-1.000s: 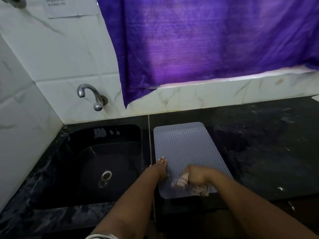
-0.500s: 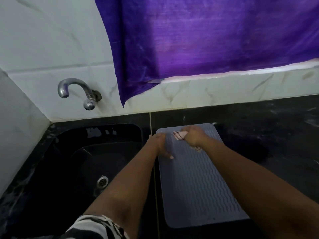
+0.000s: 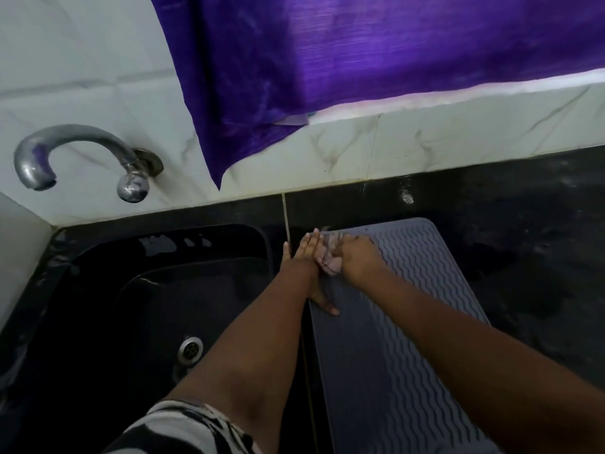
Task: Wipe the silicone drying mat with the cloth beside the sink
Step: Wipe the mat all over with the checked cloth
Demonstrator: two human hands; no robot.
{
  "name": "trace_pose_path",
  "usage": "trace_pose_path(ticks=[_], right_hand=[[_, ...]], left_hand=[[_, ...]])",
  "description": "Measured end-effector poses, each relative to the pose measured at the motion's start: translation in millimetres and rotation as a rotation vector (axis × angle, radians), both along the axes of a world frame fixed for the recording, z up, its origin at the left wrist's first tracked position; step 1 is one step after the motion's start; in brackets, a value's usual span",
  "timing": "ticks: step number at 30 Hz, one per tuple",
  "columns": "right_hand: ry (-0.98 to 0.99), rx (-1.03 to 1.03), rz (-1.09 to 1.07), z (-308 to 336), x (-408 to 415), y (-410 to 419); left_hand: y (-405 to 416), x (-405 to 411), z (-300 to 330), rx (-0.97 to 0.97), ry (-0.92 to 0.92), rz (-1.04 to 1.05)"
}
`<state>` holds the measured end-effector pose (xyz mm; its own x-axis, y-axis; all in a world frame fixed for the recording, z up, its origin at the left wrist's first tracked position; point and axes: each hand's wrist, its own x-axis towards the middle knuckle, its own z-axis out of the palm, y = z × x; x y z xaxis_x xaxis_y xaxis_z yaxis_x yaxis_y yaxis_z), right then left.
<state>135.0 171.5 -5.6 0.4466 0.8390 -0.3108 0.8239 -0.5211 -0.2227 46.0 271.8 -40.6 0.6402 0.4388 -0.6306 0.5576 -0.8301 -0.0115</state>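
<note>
Two hands at far left corner of mat [image 3: 412,322], close together, almost touching. Left hand [image 3: 302,257] laid flat, fingers spread and extended toward wall, thumb splayed back along mat's left edge with its tip on the mat; nothing pinched. Right hand [image 3: 355,255] curled over cloth [image 3: 329,262], fingers pressed down onto it, cloth bunched and blurred between the hands; pale with a faint pattern, detail not resolvable. Cloth lay on mat's far left corner, partly covered by right hand. Mat grey, rectangular, rounded corners, wavy ridges running across its surface; lay flat on black counter [image 3: 523,244], long side running away from the wall, just right of sink [image 3: 137,290]. Mat's left edge ran alongside a thin seam in the counter. Sink black, metal drain [image 3: 190,350] visible at the bottom. Curved metal tap [image 3: 82,158] mounted on white marble-look wall above sink. Purple curtain [image 3: 360,60] hung over the wall behind mat, lower corner pointing down toward counter. Striped sleeve [image 3: 183,427] at bottom edge, left arm. Wet patches on counter right of mat.
</note>
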Motion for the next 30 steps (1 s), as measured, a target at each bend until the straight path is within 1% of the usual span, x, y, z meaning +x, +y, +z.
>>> trace_pose_path(ticks=[3, 6, 7, 9, 11, 12, 13, 16, 17, 18, 20, 22, 25, 27, 29, 30], right_hand=[[0.167, -0.126, 0.047, 8, -5, -38], [0.231, -0.256, 0.092, 27, -4, -49], [0.274, -0.242, 0.081, 37, 2, -44], [0.331, -0.073, 0.0, 55, 18, -24], [0.259, 0.119, -0.036, 61, 30, 1], [0.197, 0.135, -0.016, 59, 33, 12], [0.135, 0.087, 0.006, 54, 30, 20], [-0.079, -0.176, 0.079, 23, 9, 26], [-0.149, -0.219, 0.108, 16, 3, 23], [-0.174, -0.225, 0.109, 9, -3, 20], [-0.128, -0.265, 0.06, 1, -13, 13], [-0.041, -0.33, 0.0, 1, -22, -3], [0.075, -0.259, 0.029, -2, -37, -47], [0.151, -0.279, 0.062, 8, -36, -65], [0.26, -0.3, 0.033, 27, -19, -64], [0.334, -0.278, 0.01, 37, -7, -59]], left_hand=[[-2, 0, 2, 0.015, -0.044, 0.047], [-5, -2, 8, 0.026, -0.057, 0.056], [-6, -2, 10, 0.014, -0.049, 0.051], [-4, -3, 13, -0.019, -0.031, 0.045], [-3, -4, 11, -0.028, -0.014, 0.04], [-2, -2, 11, -0.03, -0.001, 0.042], [-2, -1, 11, -0.03, 0.017, 0.045], [-3, 0, 11, -0.029, 0.043, 0.044], [-3, 1, 12, -0.029, 0.043, 0.045], [-2, 2, 12, -0.024, 0.047, 0.045], [-4, 3, 13, -0.013, 0.057, 0.049], [-6, 1, 11, 0.004, 0.025, 0.082], [-6, 0, 9, 0.039, -0.023, 0.094], [-7, -3, 11, 0.019, -0.03, 0.1], [-7, -2, 13, 0.006, -0.023, 0.095], [-7, -1, 13, 0.007, -0.022, 0.093]])
